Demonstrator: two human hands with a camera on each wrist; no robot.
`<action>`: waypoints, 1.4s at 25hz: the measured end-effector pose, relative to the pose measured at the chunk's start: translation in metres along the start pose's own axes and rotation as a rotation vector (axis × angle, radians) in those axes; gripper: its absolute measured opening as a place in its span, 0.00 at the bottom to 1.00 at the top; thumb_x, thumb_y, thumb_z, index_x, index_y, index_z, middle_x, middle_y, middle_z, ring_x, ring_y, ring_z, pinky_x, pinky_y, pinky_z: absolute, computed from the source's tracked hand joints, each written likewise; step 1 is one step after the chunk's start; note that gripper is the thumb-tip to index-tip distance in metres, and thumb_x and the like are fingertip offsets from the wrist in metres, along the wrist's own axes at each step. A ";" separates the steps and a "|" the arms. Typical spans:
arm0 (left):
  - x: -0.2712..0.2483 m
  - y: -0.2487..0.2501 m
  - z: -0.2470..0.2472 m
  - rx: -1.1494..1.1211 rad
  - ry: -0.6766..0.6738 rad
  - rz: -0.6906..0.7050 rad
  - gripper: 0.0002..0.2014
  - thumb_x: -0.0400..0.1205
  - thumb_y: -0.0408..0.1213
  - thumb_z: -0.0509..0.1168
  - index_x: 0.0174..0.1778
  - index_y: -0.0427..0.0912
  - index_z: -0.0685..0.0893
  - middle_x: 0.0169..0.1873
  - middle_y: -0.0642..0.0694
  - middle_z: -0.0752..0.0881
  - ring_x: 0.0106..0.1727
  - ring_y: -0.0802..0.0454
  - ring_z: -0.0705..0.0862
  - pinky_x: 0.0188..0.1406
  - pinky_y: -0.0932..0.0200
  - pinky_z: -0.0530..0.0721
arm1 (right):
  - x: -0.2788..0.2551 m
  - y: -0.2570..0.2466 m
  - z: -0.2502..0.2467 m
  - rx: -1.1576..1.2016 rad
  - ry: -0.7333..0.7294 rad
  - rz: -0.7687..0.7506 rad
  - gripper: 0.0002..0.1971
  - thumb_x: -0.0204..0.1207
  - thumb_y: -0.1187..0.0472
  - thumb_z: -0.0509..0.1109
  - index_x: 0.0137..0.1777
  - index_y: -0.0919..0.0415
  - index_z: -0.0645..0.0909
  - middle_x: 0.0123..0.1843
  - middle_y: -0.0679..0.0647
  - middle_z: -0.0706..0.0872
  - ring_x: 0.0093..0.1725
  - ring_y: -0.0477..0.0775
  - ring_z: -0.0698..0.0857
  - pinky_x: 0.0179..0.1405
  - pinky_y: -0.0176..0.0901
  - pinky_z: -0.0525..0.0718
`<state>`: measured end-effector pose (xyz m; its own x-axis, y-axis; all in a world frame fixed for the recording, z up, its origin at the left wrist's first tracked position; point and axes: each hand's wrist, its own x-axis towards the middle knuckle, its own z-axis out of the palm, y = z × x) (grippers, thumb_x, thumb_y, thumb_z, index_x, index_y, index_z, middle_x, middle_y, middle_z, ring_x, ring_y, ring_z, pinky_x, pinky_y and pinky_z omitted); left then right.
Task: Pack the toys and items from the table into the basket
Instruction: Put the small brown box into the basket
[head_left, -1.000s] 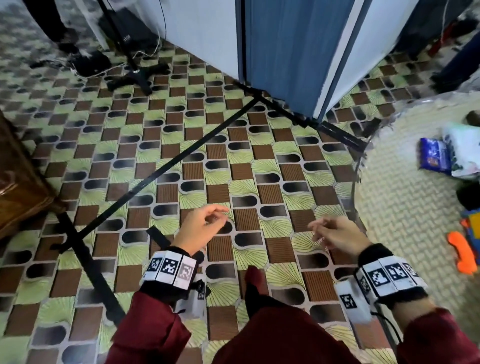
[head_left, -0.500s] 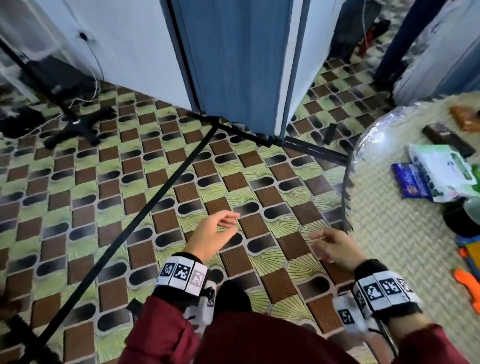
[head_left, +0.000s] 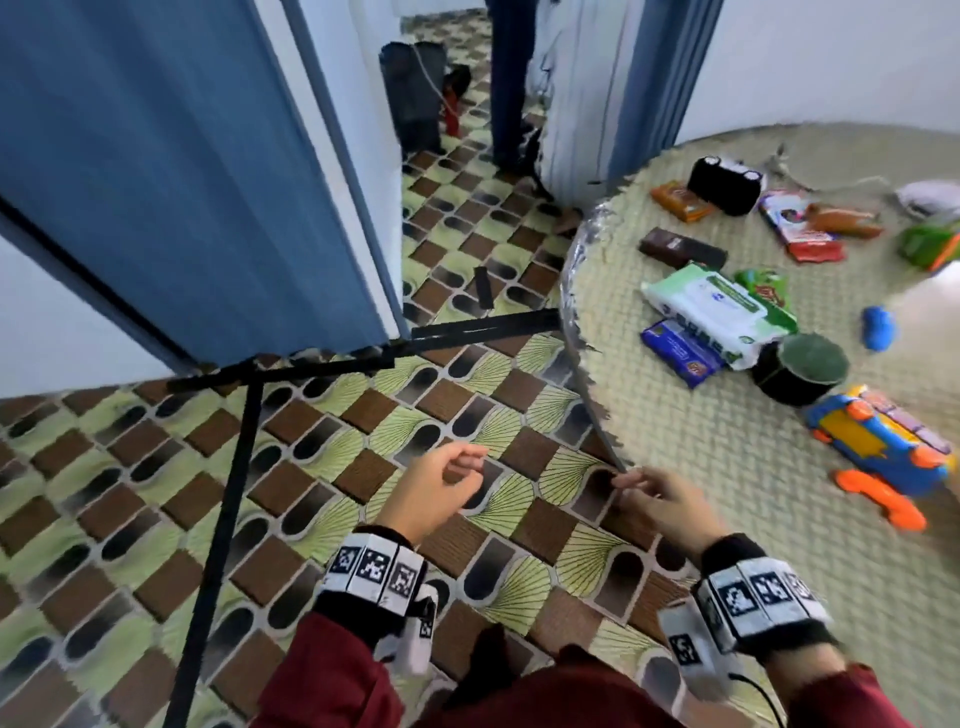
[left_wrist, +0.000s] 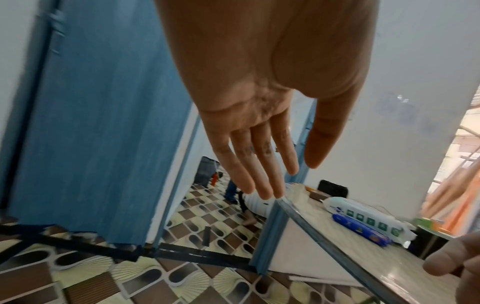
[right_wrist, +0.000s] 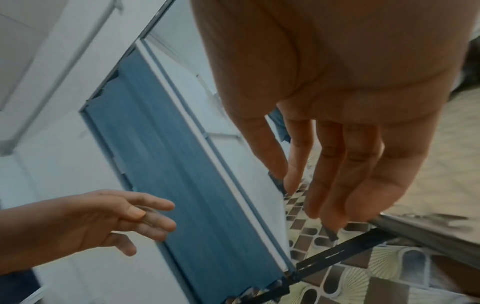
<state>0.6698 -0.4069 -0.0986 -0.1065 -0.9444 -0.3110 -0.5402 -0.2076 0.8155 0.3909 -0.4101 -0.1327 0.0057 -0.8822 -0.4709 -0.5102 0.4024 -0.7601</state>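
Home: patterned floor tiles (head_left: 363, 452), blue door (head_left: 182, 182)

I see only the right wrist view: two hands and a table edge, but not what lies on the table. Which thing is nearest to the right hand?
Observer: In the head view, a blue and orange toy gun lies on the table, nearest to the right hand.
Operator: Is the basket there too?
Observer: No basket shows in any view.
Operator: What lies beyond the gun?
Observer: A black pot with a green top stands beside a wipes pack.
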 end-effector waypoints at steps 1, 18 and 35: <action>0.014 0.003 -0.002 0.004 -0.040 0.018 0.14 0.81 0.31 0.66 0.61 0.48 0.83 0.50 0.55 0.85 0.55 0.59 0.83 0.55 0.68 0.78 | -0.001 -0.001 0.000 0.023 0.033 0.019 0.06 0.80 0.70 0.63 0.48 0.61 0.81 0.35 0.51 0.80 0.27 0.45 0.76 0.19 0.25 0.73; 0.263 0.103 0.043 0.186 -0.333 0.283 0.14 0.80 0.35 0.68 0.62 0.44 0.83 0.61 0.48 0.84 0.64 0.52 0.80 0.65 0.58 0.75 | 0.099 -0.020 -0.080 0.240 0.369 0.164 0.13 0.79 0.75 0.58 0.45 0.62 0.82 0.36 0.59 0.85 0.22 0.39 0.80 0.20 0.26 0.74; 0.521 0.149 0.099 0.689 -0.548 0.307 0.58 0.66 0.64 0.74 0.84 0.51 0.46 0.84 0.46 0.38 0.82 0.45 0.30 0.80 0.46 0.34 | 0.289 -0.112 -0.183 0.044 0.569 0.132 0.10 0.75 0.70 0.64 0.45 0.59 0.86 0.40 0.57 0.89 0.40 0.55 0.84 0.44 0.45 0.80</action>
<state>0.4513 -0.9040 -0.1878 -0.6109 -0.6443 -0.4602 -0.7808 0.3938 0.4851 0.2925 -0.7549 -0.1016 -0.5248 -0.8113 -0.2577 -0.4390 0.5173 -0.7346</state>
